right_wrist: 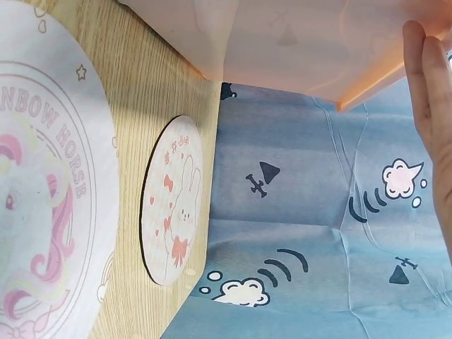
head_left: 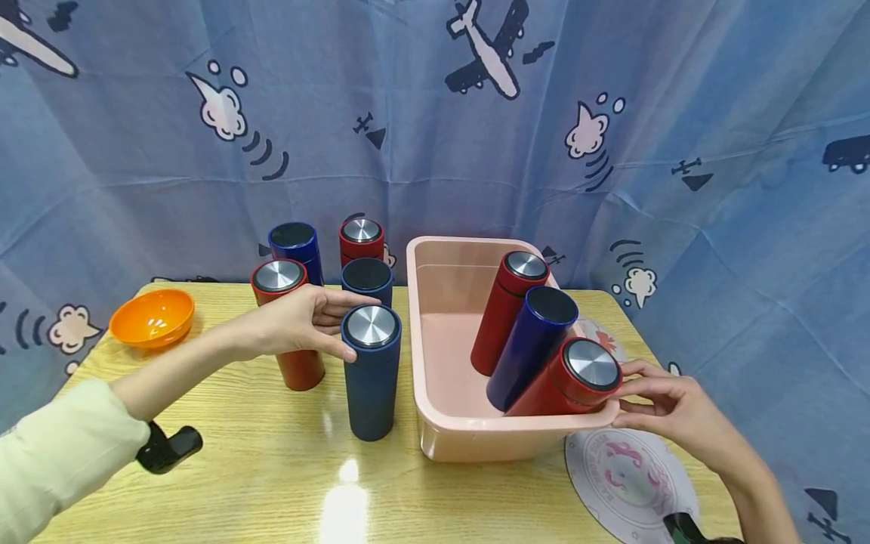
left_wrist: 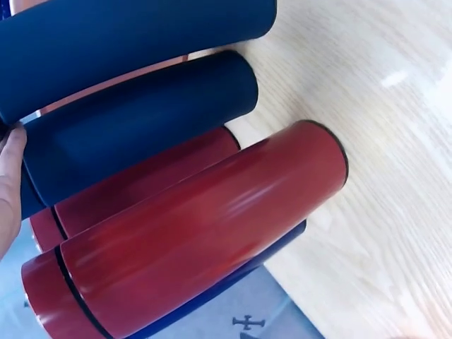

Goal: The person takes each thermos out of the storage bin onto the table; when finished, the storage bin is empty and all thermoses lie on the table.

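My left hand grips a dark blue thermos flask near its silver lid, thumb at the front and fingers behind. This flask is upright, just left of a pink plastic bin. My right hand holds the bin's front right corner, thumb and fingers at the rim. Inside the bin lean a red flask, a blue flask and another red flask, whose lid tilts over the rim beside my right fingers. In the right wrist view, fingers extend along the bin's outer wall.
Behind my left hand stand a red flask, a blue flask, another red flask and a dark blue flask. An orange bowl sits far left. Round printed mats lie right of the bin; a curtain hangs behind.
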The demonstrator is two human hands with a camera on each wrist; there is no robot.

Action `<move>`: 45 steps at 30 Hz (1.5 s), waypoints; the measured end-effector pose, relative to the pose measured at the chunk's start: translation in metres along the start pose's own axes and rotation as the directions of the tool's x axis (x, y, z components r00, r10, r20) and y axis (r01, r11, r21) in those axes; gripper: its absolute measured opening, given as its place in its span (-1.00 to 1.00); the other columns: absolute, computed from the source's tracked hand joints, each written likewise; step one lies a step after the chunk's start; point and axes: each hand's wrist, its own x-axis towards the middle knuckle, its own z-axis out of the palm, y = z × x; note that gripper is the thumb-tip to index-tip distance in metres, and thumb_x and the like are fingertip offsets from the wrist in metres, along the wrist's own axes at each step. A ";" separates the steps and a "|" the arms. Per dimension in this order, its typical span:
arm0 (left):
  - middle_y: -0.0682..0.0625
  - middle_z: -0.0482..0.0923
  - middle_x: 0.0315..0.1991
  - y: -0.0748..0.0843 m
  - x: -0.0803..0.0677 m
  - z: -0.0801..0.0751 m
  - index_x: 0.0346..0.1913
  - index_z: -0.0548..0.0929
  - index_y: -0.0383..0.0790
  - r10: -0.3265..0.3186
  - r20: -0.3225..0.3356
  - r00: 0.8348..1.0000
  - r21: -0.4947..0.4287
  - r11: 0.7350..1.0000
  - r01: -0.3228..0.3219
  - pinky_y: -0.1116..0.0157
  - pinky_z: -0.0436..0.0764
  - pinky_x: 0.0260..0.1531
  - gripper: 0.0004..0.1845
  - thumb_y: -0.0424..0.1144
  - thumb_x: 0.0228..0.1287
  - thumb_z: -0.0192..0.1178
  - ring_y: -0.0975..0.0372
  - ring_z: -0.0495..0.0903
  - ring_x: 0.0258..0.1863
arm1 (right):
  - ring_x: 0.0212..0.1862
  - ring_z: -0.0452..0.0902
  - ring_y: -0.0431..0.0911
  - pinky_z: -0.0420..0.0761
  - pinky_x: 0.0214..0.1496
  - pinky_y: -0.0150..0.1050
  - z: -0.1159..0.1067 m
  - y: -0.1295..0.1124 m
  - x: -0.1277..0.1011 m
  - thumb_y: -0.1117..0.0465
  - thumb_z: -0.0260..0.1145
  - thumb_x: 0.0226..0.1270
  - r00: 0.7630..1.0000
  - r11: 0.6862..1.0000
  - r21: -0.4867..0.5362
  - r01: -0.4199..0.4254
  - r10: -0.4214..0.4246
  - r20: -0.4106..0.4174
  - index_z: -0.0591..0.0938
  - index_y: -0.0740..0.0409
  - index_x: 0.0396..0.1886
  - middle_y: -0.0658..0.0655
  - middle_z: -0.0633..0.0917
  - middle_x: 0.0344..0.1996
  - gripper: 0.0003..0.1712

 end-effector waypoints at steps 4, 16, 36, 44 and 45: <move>-0.26 0.47 0.21 0.003 -0.001 -0.003 0.31 0.36 -0.46 0.005 0.018 1.000 -0.024 1.000 -0.005 0.20 0.49 0.14 -0.25 -0.35 0.04 0.43 -0.01 0.45 0.22 | 0.09 0.44 -0.18 0.65 -0.13 -0.37 0.000 0.000 0.001 0.75 0.28 -0.02 1.000 1.000 0.005 0.011 -0.011 0.002 0.64 0.50 -0.10 0.10 0.56 0.01 -0.58; -0.20 0.41 0.28 0.018 -0.021 -0.016 0.30 0.40 -0.41 0.016 -0.095 0.995 -0.053 0.998 -0.021 0.27 0.48 0.13 -0.34 -0.38 0.12 0.37 0.04 0.38 0.28 | 0.11 0.47 -0.16 0.64 -0.04 -0.31 0.002 0.003 0.000 0.75 0.26 -0.01 0.999 0.997 0.069 0.031 -0.033 0.018 0.60 0.55 -0.08 0.14 0.54 0.03 -0.58; -0.19 0.56 0.13 0.065 -0.034 0.023 0.18 0.55 -0.36 0.036 -0.443 0.896 -0.126 0.987 -0.102 0.34 0.58 -0.02 -0.51 -0.40 0.15 0.35 0.09 0.57 0.11 | 0.14 0.48 -0.15 0.57 0.06 -0.17 0.001 0.005 -0.001 0.79 0.21 0.00 0.999 0.989 0.140 0.040 -0.045 0.031 0.54 0.63 -0.05 0.16 0.51 0.06 -0.57; -0.09 0.62 0.08 0.073 -0.007 0.066 0.16 0.57 -0.34 0.122 -0.363 0.924 -0.237 0.947 -0.218 0.25 0.60 0.00 -0.52 -0.48 0.13 0.33 0.15 0.60 0.07 | 0.13 0.48 -0.16 0.61 0.02 -0.25 0.000 0.005 0.000 0.78 0.22 0.00 0.998 0.992 0.113 0.049 -0.052 0.029 0.56 0.61 -0.06 0.15 0.52 0.05 -0.57; -0.08 0.62 0.07 0.074 -0.002 0.072 0.15 0.57 -0.34 0.126 -0.352 0.928 -0.243 0.945 -0.220 0.24 0.60 0.00 -0.53 -0.47 0.14 0.33 0.16 0.61 0.06 | 0.13 0.48 -0.17 0.61 0.01 -0.25 0.000 0.004 0.000 0.78 0.23 0.00 0.999 0.993 0.108 0.040 -0.043 0.024 0.58 0.59 -0.06 0.15 0.52 0.05 -0.57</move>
